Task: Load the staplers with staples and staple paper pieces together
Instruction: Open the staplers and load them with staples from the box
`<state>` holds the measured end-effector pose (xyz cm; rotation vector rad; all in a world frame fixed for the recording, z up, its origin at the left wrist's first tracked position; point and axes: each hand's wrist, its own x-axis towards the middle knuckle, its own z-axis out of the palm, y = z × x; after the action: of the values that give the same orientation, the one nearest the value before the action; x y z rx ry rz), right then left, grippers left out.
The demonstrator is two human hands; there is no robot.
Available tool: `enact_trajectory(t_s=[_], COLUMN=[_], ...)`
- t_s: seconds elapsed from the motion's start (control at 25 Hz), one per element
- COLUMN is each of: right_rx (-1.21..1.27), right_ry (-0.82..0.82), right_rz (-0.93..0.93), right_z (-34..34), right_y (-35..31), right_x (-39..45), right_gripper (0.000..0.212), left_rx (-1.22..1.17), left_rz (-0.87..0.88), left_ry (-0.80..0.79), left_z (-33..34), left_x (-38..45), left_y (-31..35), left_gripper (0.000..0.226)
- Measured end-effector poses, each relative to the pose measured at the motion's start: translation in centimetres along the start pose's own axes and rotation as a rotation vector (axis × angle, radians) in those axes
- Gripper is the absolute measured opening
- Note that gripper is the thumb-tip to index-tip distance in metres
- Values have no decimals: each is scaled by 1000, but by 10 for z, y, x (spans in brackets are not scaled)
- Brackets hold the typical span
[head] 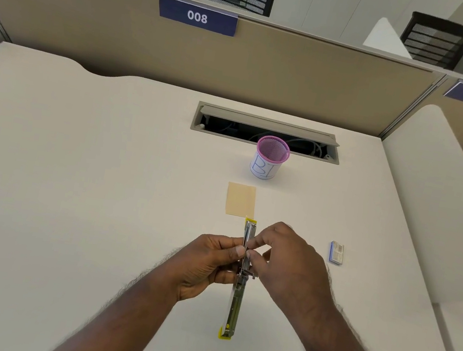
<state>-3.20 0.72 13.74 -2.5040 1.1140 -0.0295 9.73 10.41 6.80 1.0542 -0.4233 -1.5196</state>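
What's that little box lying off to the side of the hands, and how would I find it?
Start at the pink mesh cup by the cable hatch and come toward the person, past the tan paper. To the right of the right hand lies a small blue box, alone on the desk. Nothing else there is flat and blue.

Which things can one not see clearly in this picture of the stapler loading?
- Staples in the stapler: head view, the fingers of the right hand and left hand cover the middle of the channel.
- Print on the small box: too small to read.
- Inside of the pink mesh cup: only its upper inside wall shows.
- Paper piece: whether one sheet or several, cannot tell.
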Motion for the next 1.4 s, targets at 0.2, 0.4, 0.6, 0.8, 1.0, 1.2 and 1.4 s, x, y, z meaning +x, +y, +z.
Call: enact_trajectory(t_s=[0.2, 0.4, 0.6, 0.8, 1.0, 1.2, 1.4], right_rx=[2, 64, 298, 624, 1002, 1103, 1114], right_ry=[-44, -57, -29, 85, -1, -18, -13], right_rz=[-30, -110, -150, 7, 164, 258, 292], right_z=[5, 13, 21, 38, 51, 54, 52], right_y=[6, 22, 34, 55, 73, 87, 93], right_x=[7, 9, 10, 18, 23, 26, 32], right_gripper=[9, 13, 14, 9, 18, 17, 15], left_rx=[-31, -12, -50, 11, 208, 431, 669], left_rz=[-30, -36, -29, -67, -100, -104, -119], left_ry=[-2, 6, 44, 282, 532, 711, 740], left_z=[1, 3, 1, 1, -2, -6, -6], left_x=[0, 2, 7, 21, 44, 71, 86], left_y=[-3, -8, -13, -27, -43, -54, -54], left_gripper=[31, 30, 29, 21, 8, 23, 20])
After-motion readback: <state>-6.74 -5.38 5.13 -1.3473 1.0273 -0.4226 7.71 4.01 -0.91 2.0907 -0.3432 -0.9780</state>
